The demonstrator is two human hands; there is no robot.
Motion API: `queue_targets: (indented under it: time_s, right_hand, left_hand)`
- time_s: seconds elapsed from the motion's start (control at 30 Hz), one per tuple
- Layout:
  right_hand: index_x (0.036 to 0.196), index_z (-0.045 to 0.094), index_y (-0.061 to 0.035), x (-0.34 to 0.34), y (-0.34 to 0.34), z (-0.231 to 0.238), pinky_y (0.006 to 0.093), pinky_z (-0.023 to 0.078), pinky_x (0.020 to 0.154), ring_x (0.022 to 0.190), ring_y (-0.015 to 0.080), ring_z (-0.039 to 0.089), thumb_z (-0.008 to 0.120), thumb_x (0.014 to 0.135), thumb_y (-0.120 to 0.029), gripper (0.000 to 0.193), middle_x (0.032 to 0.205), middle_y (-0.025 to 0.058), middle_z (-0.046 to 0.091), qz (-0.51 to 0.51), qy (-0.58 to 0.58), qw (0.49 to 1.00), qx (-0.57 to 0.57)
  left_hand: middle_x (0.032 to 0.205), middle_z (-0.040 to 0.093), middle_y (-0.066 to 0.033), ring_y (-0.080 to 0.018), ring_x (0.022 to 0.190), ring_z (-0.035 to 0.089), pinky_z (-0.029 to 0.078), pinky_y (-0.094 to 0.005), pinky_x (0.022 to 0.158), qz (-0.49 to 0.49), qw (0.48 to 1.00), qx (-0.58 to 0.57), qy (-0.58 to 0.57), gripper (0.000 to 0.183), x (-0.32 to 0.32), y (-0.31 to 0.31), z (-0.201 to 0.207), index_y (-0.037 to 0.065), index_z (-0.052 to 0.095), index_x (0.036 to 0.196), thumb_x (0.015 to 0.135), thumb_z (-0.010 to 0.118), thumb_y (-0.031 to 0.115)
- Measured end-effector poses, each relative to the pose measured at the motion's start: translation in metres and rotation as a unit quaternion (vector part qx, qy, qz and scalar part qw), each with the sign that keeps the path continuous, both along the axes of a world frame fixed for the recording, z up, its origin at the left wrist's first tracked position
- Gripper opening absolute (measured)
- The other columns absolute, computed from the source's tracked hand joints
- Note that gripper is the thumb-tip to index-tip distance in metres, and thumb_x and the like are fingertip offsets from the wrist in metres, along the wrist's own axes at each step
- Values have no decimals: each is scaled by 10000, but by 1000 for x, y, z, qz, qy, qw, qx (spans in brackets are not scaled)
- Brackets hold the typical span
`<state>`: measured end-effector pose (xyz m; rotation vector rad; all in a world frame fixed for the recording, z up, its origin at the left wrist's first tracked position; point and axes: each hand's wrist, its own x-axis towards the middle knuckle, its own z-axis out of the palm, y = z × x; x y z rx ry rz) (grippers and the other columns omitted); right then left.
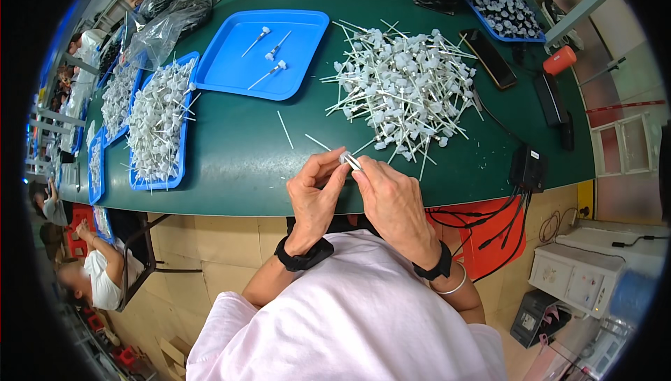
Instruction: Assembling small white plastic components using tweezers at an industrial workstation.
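White pieces (pixel 402 91) on a plain green table (pixel 231 157), beside a blue tray (pixel 262 46).
The held piece (pixel 347 158) is white and pale grey; the three sticks (pixel 271 74) in the tray have white heads and greyish shafts. The filled bin (pixel 183 161) at left is blue, its contents white. The shirt (pixel 349 311) is plain pale pink, the wristbands (pixel 305 257) black, the bracelet (pixel 458 283) white, the phone (pixel 489 60) black, the cylinder (pixel 560 60) orange-red, the floor (pixel 227 241) tan with tile lines.
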<state>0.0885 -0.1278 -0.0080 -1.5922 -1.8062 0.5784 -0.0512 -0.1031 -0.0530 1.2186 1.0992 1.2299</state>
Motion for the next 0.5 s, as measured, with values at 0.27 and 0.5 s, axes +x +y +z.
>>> queue_targets:
  time_s: [0.27, 0.5]
  right_hand:
    - [1073, 558, -3, 3, 0, -1, 442, 482, 517, 644, 381, 619, 572, 937, -112, 175, 790, 171, 619, 8, 6, 1000, 17]
    - [1038, 544, -6, 2, -1, -1, 430, 500, 483, 597, 364, 634, 551, 947, -120, 146, 767, 177, 619, 10, -29, 999, 19]
  left_hand:
    - [986, 706, -103, -106, 871, 657, 540, -224, 748, -12, 999, -22, -36, 254, 1, 0, 2, -36, 622, 1153, 900, 637, -23]
    - [975, 708, -97, -102, 856, 656, 534, -220, 736, -9, 999, -23, -29, 252, 1, 0, 2, -30, 626, 1147, 896, 648, -16]
